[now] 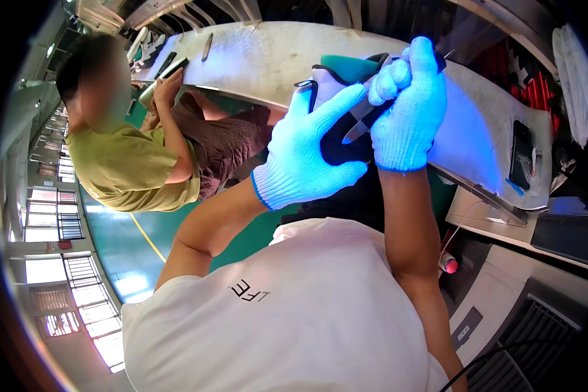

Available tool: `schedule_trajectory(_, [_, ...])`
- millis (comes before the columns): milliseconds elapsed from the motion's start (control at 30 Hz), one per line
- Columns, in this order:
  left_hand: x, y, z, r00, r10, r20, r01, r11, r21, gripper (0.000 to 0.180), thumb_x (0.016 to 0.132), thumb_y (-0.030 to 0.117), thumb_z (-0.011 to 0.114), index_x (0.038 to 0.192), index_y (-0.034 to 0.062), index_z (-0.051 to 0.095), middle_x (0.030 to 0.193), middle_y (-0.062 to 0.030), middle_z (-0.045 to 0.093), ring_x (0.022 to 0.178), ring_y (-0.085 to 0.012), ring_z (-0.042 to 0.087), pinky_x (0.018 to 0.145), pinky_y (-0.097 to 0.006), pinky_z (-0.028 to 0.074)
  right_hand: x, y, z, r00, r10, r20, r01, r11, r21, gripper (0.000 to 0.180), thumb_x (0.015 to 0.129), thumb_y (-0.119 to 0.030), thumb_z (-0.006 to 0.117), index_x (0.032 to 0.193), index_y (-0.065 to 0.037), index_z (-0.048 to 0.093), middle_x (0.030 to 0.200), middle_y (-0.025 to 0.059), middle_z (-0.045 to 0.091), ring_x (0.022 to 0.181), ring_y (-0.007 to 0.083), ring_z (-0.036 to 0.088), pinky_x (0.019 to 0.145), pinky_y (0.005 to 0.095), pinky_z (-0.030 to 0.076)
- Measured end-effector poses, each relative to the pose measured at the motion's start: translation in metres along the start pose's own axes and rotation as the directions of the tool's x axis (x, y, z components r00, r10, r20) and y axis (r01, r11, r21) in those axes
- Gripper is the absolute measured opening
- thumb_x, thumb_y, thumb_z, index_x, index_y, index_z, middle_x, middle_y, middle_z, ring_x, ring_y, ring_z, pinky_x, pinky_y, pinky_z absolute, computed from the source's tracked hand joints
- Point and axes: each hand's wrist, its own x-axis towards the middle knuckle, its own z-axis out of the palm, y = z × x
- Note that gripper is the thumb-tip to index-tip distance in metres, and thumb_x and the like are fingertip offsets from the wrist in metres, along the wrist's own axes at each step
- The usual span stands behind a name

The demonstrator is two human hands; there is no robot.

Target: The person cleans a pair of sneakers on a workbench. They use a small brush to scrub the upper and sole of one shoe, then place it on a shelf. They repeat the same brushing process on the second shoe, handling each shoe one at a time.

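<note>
Both my hands wear white knit gloves that glow blue under the light. My left hand (307, 147) has thumb and index finger spread, while its other fingers hook over the dark-edged rim of a shoe-like piece (326, 88), pale with a teal part. My right hand (408, 108) is closed in a fist with the thumb up, beside that piece. It grips a knife (356, 132), its pointed silver blade angled down to the left. A dark end shows past the fist on the far side; whether it belongs to the knife, I cannot tell.
A long pale workbench (268, 46) curves across the front. On it lie a slim tool (207, 47) and a black flat item (521, 153). At left sits a person (130, 157) holding a pale and black object. Shoes (150, 51) stand at the far left.
</note>
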Motion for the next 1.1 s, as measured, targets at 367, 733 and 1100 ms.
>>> schedule_trajectory(367, [0.008, -0.062, 0.017, 0.995, -0.096, -0.005, 0.085, 0.906, -0.415, 0.112, 0.067, 0.024, 0.103, 0.166, 0.0053, 0.054, 0.144, -0.0190, 0.060, 0.136, -0.0299, 0.063, 0.118, -0.042, 0.050, 0.038, -0.016, -0.039, 0.982, 0.102, -0.162, -0.110, 0.993, -0.043, 0.033, 0.116, -0.040, 0.064, 0.095, -0.016, 0.058, 0.070, -0.0020, 0.054, 0.062, 0.0144, 0.052, 0.057, 0.0340, 0.044])
schedule_trajectory(733, [0.027, -0.102, 0.071, 0.992, -0.121, -0.018, 0.070, 0.682, -0.728, 0.107, 0.063, 0.013, 0.101, 0.161, 0.0089, 0.059, 0.143, -0.0228, 0.059, 0.134, -0.0353, 0.067, 0.114, -0.043, 0.054, 0.051, -0.009, -0.022, 0.972, -0.116, -0.205, 0.011, 0.891, -0.453, 0.030, 0.116, -0.032, 0.060, 0.097, -0.010, 0.058, 0.067, 0.0019, 0.049, 0.051, 0.0136, 0.046, 0.045, 0.0328, 0.040])
schedule_trajectory(1100, [0.042, -0.135, 0.074, 0.970, -0.133, 0.202, 0.242, 0.561, -0.792, 0.114, 0.065, 0.020, 0.102, 0.167, 0.0074, 0.053, 0.161, -0.0212, 0.054, 0.149, -0.0328, 0.056, 0.127, -0.045, 0.043, 0.066, -0.005, -0.056, 0.936, 0.292, 0.197, -0.260, 0.950, -0.173, 0.045, 0.118, -0.052, 0.055, 0.105, -0.010, 0.065, 0.069, 0.0012, 0.051, 0.053, 0.0163, 0.046, 0.048, 0.0343, 0.037])
